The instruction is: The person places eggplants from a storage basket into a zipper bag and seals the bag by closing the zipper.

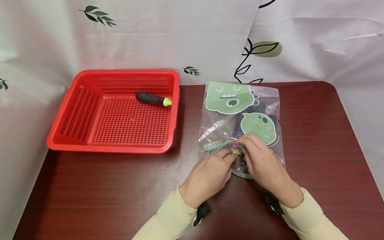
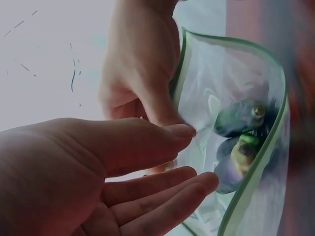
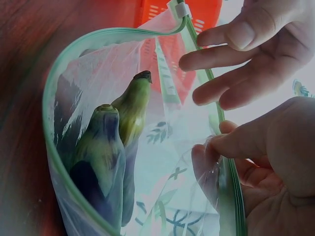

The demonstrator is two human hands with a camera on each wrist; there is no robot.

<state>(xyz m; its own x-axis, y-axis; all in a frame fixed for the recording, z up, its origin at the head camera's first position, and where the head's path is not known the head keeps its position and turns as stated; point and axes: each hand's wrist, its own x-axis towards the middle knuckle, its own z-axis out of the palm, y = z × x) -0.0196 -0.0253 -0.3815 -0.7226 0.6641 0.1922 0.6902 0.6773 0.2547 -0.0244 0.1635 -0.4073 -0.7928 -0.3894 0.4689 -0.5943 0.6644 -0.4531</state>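
Note:
A clear zip bag [image 1: 219, 127] with green cartoon prints lies on the table under both hands. Its green-edged mouth gapes in both wrist views. Inside are two dark purple eggplants [image 3: 101, 142] with greenish stem ends, side by side. My right hand [image 1: 265, 163] pinches one edge of the bag mouth between thumb and fingers. Close beside that edge is my left hand [image 1: 212, 174], its thumb and fingers apart with nothing between them in the left wrist view. The bag's lower part is partly hidden behind the hands in the head view.
A red plastic basket [image 1: 114, 149] stands at the back left of the dark wood table [image 1: 117, 199]. In it, against the right side, lies a dark elongated thing [image 1: 150, 98] with a bright green tip. A white leaf-patterned cloth [image 1: 138, 27] hangs behind the table.

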